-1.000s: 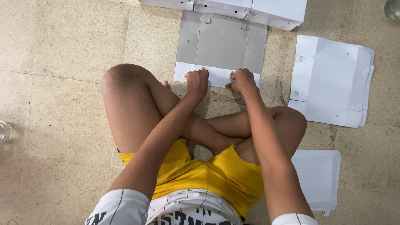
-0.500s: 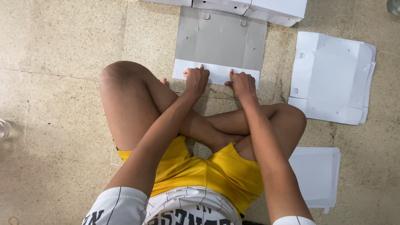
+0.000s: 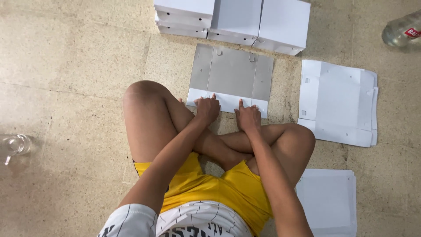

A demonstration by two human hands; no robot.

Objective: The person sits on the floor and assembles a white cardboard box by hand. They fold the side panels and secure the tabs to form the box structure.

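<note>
My left hand and right hand both press flat, fingers spread and closed on nothing, on the white near flap of a flat cardboard sheet. The flap is folded over toward the sheet, so its white face shows, while the rest of the sheet lies grey side up on the stone floor just past my crossed legs. The sheet is rectangular, creased into side panels, with small cut tabs near its far edge.

Touching its far edge stand finished white boxes, side by side, the left ones stacked. To my right lies a pile of unfolded white blanks, well apart from the sheet, and nearer me, beside my right knee, a second white stack. A clear plastic bottle lies at the far right, and a clear glass stands on the floor at my left.
</note>
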